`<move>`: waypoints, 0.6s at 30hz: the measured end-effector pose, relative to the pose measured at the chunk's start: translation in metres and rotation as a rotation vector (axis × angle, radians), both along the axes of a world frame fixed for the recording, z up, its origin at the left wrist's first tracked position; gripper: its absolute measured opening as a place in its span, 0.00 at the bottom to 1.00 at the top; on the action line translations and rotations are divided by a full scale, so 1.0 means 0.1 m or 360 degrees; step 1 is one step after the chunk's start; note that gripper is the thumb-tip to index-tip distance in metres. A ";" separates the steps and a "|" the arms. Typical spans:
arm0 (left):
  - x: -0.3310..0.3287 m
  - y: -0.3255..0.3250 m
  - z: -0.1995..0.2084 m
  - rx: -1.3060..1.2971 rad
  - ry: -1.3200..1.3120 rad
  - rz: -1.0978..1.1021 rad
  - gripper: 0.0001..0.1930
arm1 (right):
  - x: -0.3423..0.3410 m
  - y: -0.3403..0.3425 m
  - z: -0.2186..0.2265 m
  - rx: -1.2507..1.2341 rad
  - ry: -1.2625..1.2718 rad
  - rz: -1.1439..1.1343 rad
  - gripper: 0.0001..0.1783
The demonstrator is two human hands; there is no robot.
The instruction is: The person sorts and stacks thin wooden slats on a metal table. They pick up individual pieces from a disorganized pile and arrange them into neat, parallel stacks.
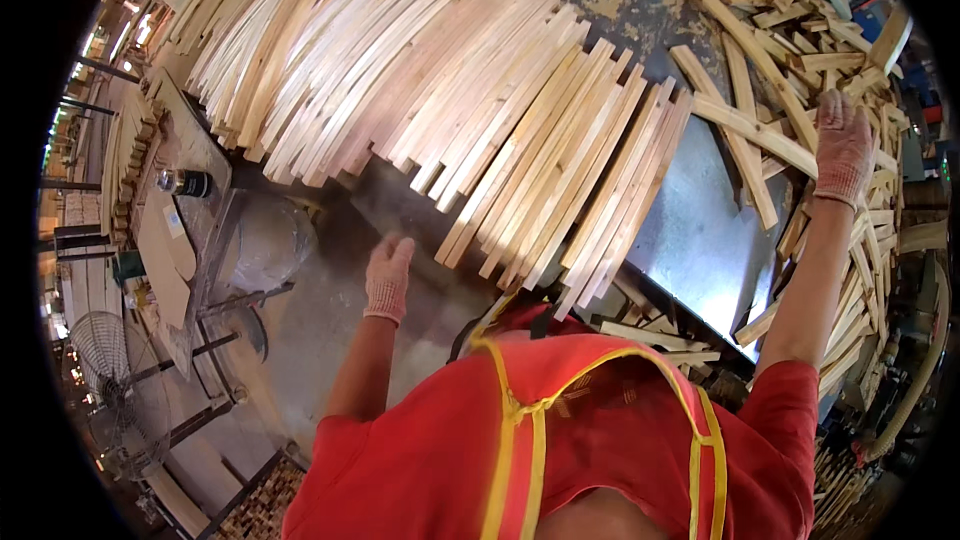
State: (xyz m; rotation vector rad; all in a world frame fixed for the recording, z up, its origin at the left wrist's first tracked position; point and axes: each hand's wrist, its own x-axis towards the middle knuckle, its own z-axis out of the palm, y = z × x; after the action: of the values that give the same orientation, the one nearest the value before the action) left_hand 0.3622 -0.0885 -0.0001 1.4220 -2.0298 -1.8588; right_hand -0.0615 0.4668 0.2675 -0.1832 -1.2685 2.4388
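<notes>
My left hand (388,278), in a pale knitted glove, hangs over the floor beside the near ends of a long row of wooden strips (480,90). Its fingers are stretched out and hold nothing. My right hand (842,148), gloved the same way, reaches far out to the right over a jumbled pile of loose wooden strips (868,230). Its fingers extend onto the pile, and I see no strip clearly gripped. One pale strip (755,132) slants from the row's right end toward my right wrist. The row's strips lie side by side.
A shiny metal tabletop (700,230) shows between row and pile. To the left stand a side table (190,230) with a dark cylindrical flask (184,182), a clear plastic bag (270,240) and a caged fan (115,390). A hose (925,370) hangs at far right.
</notes>
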 end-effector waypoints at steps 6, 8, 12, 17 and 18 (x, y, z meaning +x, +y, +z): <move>-0.54 0.19 0.19 0.0475 -0.0034 -0.0758 0.31 | 1.04 -0.79 -1.28 0.0533 -0.0286 0.1212 0.08; -0.69 0.20 0.52 0.0332 -0.0184 -0.1062 0.32 | 1.55 -1.07 -1.76 0.0411 -0.0697 0.0888 0.25; -0.59 0.07 1.34 -0.0370 -0.0111 -0.1354 0.32 | 2.21 -1.22 -2.09 0.0775 -0.0971 0.0821 0.38; -0.40 -0.36 1.44 -0.0567 -0.0057 -0.1391 0.33 | 2.55 -1.01 -2.65 0.1312 -0.1145 0.0704 0.44; -0.44 -0.47 1.42 -0.0677 0.0044 -0.1290 0.30 | 2.53 -1.06 -2.70 0.1428 -0.1240 0.0696 0.46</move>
State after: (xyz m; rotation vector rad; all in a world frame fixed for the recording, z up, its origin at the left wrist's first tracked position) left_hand 0.3187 -0.1350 0.1423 0.4841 -3.0153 -1.4168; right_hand 0.1916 0.3603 -0.0029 -0.6874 -2.8475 1.8464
